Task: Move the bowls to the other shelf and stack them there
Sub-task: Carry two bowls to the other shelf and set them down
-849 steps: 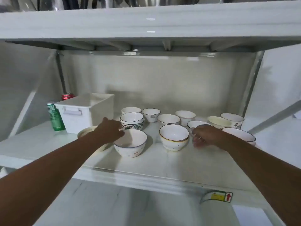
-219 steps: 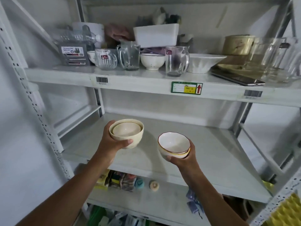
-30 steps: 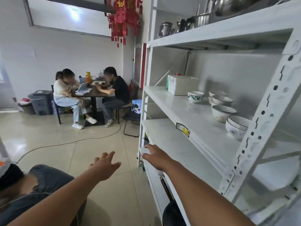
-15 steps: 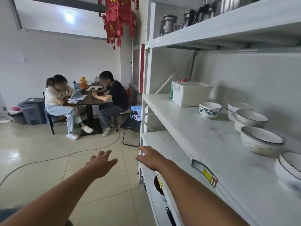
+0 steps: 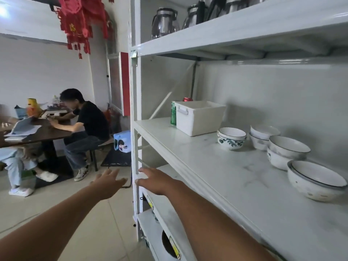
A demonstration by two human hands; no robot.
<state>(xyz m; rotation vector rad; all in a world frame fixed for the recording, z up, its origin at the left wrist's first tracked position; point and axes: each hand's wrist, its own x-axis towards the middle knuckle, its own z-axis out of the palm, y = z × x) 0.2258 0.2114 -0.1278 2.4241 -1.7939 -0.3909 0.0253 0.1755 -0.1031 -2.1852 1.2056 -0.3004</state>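
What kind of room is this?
Probably a storeroom that doubles as a workroom: a white metal rack holds bowls and steel kettles, while people sit working at a table.

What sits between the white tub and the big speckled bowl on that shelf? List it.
In the head view, between the white tub and the speckled bowl: a green-patterned bowl pair, a white bowl pair and a grey-rimmed bowl pair, all nested.

Both hands (image 5: 108,182) (image 5: 154,180) empty, spread; bowls (image 5: 288,147) on shelf (image 5: 235,178) at rt.
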